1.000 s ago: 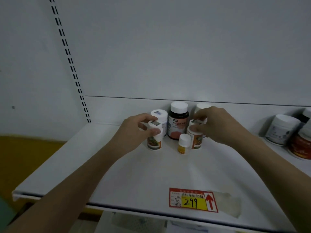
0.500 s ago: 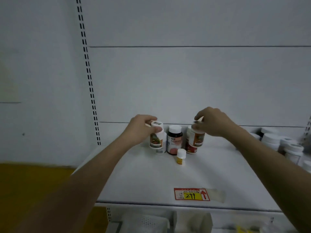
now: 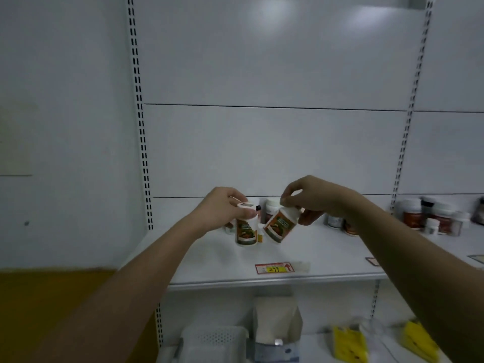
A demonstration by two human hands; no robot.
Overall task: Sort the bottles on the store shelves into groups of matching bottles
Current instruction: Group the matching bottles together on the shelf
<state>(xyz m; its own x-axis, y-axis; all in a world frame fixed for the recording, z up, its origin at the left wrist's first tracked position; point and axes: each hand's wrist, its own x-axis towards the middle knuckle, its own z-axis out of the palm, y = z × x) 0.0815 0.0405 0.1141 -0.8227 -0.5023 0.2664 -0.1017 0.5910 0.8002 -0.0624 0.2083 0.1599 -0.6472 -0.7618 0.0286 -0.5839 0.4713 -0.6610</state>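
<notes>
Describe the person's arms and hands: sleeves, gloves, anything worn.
Both forearms are bare to the frame edge, with no sleeves showing. The left hand and right hand wear no gloves. No watch, bracelet or ring is visible; the dim, slightly blurred view could hide small details.

Both forearms are bare to each hand, left hand [image 3: 222, 205] and right hand [image 3: 314, 197], without sleeves or jewellery.

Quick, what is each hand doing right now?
Left hand: holds a white-capped bottle upright by its top.
Right hand: holds a matching bottle, tilted, by its cap.
</notes>
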